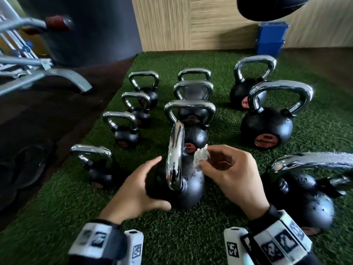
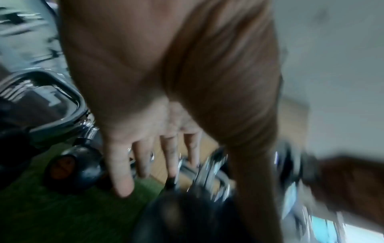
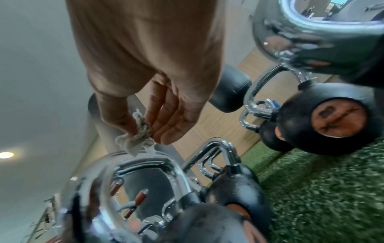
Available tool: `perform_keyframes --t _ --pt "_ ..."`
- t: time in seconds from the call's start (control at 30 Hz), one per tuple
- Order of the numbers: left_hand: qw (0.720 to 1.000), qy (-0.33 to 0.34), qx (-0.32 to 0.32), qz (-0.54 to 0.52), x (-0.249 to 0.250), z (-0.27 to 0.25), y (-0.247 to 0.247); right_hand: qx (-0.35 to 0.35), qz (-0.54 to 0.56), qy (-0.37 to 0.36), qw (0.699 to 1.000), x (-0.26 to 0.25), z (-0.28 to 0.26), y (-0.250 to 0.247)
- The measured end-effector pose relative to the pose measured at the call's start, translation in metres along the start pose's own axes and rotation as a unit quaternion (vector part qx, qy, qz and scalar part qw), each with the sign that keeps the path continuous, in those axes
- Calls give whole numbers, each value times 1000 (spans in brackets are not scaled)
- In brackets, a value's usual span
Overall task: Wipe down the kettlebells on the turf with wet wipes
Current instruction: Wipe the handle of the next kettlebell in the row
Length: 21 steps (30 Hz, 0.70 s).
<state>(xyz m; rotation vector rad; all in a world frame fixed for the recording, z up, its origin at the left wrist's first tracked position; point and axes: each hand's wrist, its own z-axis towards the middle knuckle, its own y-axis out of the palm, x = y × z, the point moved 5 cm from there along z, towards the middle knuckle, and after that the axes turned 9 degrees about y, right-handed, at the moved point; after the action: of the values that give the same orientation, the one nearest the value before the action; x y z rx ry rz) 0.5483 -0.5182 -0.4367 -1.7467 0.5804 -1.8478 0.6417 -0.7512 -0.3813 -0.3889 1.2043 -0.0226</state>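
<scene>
On the green turf point(image 1: 191, 236) a black kettlebell point(image 1: 189, 190) stands in front of me, its chrome handle point(image 1: 174, 155) edge-on to the head view. My left hand point(image 1: 137, 184) cups the ball's left side with straight fingers point(image 2: 143, 157) and the thumb low in front. My right hand point(image 1: 212, 159) pinches a crumpled white wet wipe point(image 1: 199, 158) between thumb and fingers. The wipe is at the right foot of the handle. In the right wrist view the wet wipe point(image 3: 137, 136) hangs just above the chrome handle point(image 3: 145, 166).
Several more kettlebells stand in rows behind and beside: a big one point(image 1: 267, 127) at right, another point(image 1: 305, 194) close by my right wrist, a small one point(image 1: 95, 167) at left. A metal rack foot point(image 1: 57, 75) is left; a blue crate point(image 1: 271, 39) is against the wood wall.
</scene>
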Motion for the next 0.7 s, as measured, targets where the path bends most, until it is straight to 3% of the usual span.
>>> perform_keyframes --t 0.07,0.1,0.23,0.33,0.57,0.7 --pt "993 65 -36 87 -6 14 35 19 -21 28 999 17 8 -3" --pt "991 101 -21 86 -7 20 50 27 -30 40 998 25 12 -3" --pt "982 98 159 6 -16 33 64 36 -13 97 995 47 31 8" --pt "963 158 218 26 -18 35 60 37 -4 123 992 54 47 20" --pt "979 164 117 -25 -49 46 41 77 -15 183 980 72 67 46" --pt "980 140 131 -59 -48 46 44 79 -30 201 976 81 64 63"
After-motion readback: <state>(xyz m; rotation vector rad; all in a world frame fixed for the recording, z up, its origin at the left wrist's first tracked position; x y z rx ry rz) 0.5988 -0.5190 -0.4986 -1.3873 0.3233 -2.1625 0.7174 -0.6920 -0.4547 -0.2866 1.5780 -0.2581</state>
